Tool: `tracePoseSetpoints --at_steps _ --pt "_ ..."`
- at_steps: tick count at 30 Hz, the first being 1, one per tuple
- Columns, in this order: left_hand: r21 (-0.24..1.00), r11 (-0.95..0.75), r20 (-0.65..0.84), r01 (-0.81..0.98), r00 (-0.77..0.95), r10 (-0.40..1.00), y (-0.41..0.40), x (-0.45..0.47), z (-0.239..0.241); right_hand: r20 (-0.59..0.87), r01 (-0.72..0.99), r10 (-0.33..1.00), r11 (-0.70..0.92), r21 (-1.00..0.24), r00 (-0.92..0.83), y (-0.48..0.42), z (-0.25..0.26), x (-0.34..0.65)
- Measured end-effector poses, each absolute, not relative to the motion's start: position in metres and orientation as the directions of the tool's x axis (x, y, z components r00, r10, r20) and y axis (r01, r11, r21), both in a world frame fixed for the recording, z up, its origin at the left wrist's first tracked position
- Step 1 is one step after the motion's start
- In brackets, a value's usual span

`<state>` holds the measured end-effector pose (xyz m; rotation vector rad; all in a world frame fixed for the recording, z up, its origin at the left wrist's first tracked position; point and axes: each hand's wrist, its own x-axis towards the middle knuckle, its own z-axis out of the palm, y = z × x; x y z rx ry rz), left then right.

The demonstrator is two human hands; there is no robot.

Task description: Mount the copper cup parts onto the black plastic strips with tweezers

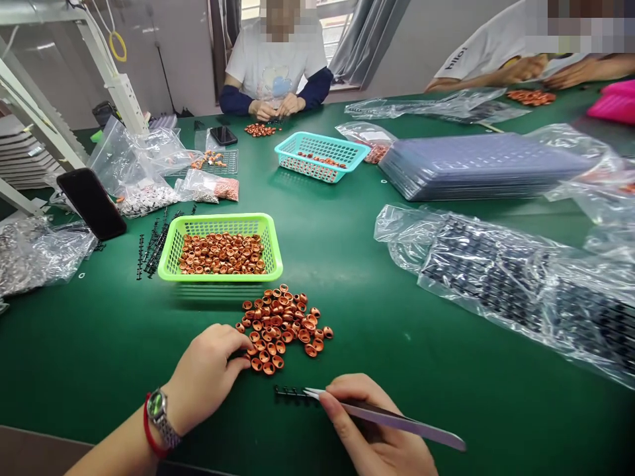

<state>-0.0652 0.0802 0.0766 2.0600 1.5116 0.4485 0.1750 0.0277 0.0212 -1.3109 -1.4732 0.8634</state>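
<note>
The right hand pinches a pair of tweezers between thumb and forefinger, its pale tips right at a short black strip lying on the near part of the green table. The left hand curls thumb and forefinger at the near left edge of a loose pile of copper-coloured cups; whether a cup is caught between them I cannot tell. Beyond the pile, to the left, a lime-green basket holds more cups, with loose black strips left of it. To the right lies a clear bag of dark pieces; farther off stands a turquoise basket, and a co-worker's hands meet at the far edge
</note>
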Motion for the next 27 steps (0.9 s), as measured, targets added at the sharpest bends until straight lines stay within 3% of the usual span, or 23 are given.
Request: tracePoseSetpoints --at_steps 4,8,11,19,27 --pt "0.658 -0.176 -0.049 0.732 0.275 0.960 0.068 -0.063 0.070 0.162 0.336 0.986 0.137 -0.932 0.047 0.029 0.016 0.168" --pt "0.803 -0.161 0.004 0.574 0.264 0.964 0.048 -0.048 0.066 0.156 0.325 0.985 0.125 -0.937 0.071 0.029 0.013 0.169" --pt "0.882 -0.082 -0.050 0.464 0.265 0.963 0.035 -0.030 0.062 0.178 0.347 0.981 0.144 -0.927 0.070 0.029 0.013 0.169" --pt "0.875 0.004 -0.120 0.484 0.209 0.970 0.036 -0.013 0.052 0.195 0.384 0.980 0.164 -0.909 0.044 0.029 0.013 0.170" --pt "0.922 0.147 -0.223 0.358 0.178 0.958 0.037 -0.017 0.053 0.104 0.258 0.994 0.090 -0.962 0.044 0.032 0.014 0.175"
